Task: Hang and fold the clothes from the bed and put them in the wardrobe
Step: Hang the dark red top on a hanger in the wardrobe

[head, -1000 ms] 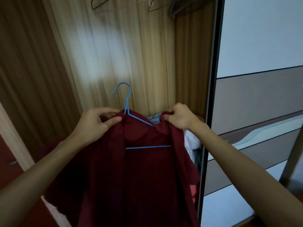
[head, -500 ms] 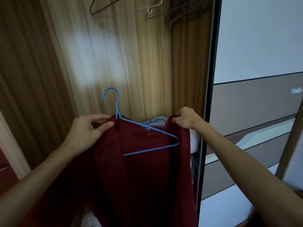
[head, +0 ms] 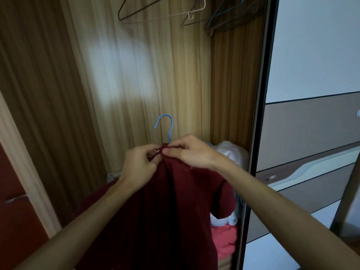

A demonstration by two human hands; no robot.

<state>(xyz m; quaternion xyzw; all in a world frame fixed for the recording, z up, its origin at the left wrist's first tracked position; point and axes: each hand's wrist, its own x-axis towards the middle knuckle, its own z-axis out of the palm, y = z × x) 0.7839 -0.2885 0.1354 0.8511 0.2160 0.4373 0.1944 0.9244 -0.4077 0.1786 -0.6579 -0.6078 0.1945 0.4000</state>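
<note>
A dark red shirt (head: 161, 211) hangs in front of me on a blue wire hanger (head: 169, 129), of which only the hook and neck show above the collar. My left hand (head: 139, 164) and my right hand (head: 191, 152) meet at the collar just under the hook, each pinching the red fabric at the top of the front opening. The shirt hangs inside the open wardrobe (head: 136, 84), whose wooden back panel is behind it.
Several empty wire hangers (head: 161, 12) hang at the top of the wardrobe. White (head: 231, 152) and pink (head: 224, 242) clothes are piled at the lower right inside. The sliding door's dark frame (head: 259, 114) stands at the right. A red door with a handle (head: 14, 199) is at the left.
My hands moved from the shirt's shoulders, held wide apart, in to the collar at the centre. The two front halves closed over the hanger, hiding its blue triangle.
</note>
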